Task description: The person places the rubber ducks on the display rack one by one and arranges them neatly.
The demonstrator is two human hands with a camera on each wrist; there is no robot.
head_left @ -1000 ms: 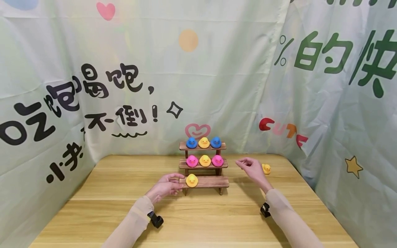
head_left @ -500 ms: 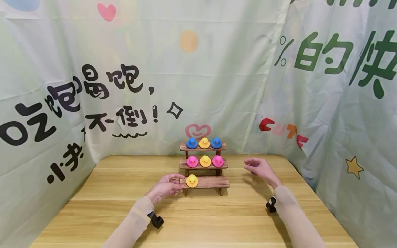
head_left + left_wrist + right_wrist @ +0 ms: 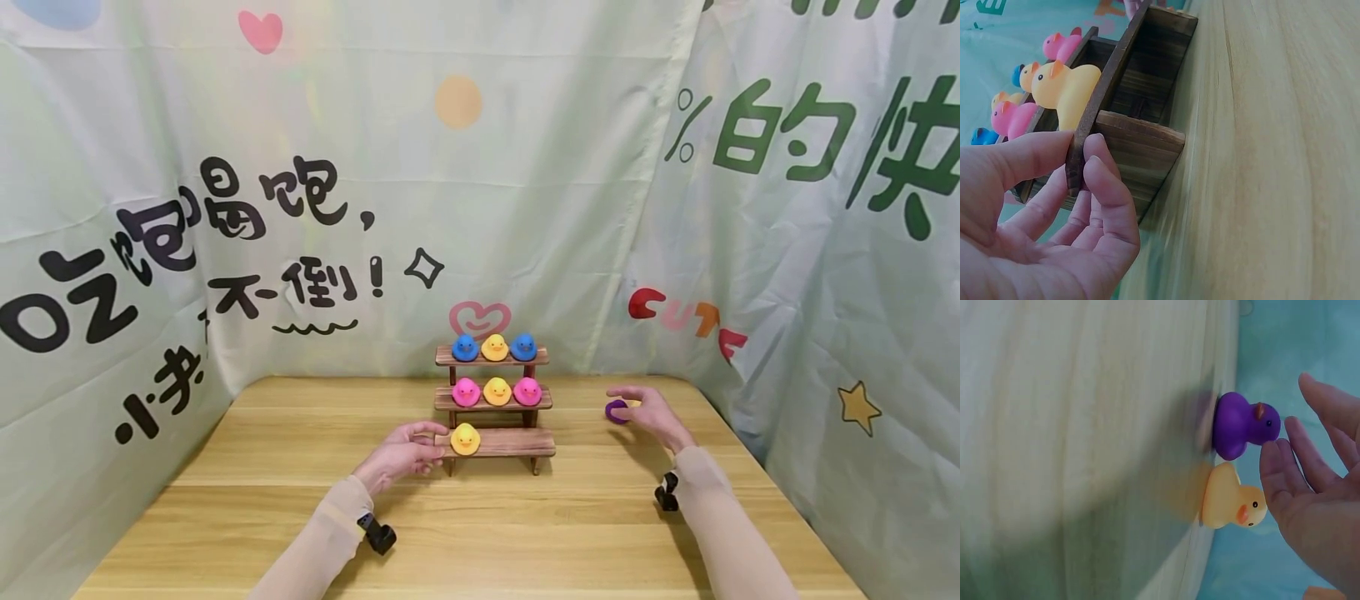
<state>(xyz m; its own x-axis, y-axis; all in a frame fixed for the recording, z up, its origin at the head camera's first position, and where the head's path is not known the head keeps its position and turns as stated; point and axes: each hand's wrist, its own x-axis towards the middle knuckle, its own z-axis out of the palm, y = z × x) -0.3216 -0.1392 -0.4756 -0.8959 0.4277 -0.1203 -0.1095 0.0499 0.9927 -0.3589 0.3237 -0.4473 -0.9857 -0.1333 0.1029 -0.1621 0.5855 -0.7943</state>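
With thumb and fingers my left hand pinches the left end of the bottom shelf of a small three-step wooden stand. A yellow rubber duck sits on that shelf near my thumb. To the right of the stand, my right hand hovers with fingers apart, holding nothing. Close by its fingers stands a purple rubber duck on the table. Another yellow duck is beside the purple one; in the head view my right hand hides most of it.
The middle shelf holds a pink duck, a yellow duck and another pink duck. Two blue ducks flank a yellow duck on top. Printed cloth hangs behind the wooden table.
My right hand has moved right, away from the stand, to the ducks on the table. The purple duck has come into sight, while the yellow one there is now mostly covered. My left hand stays put.
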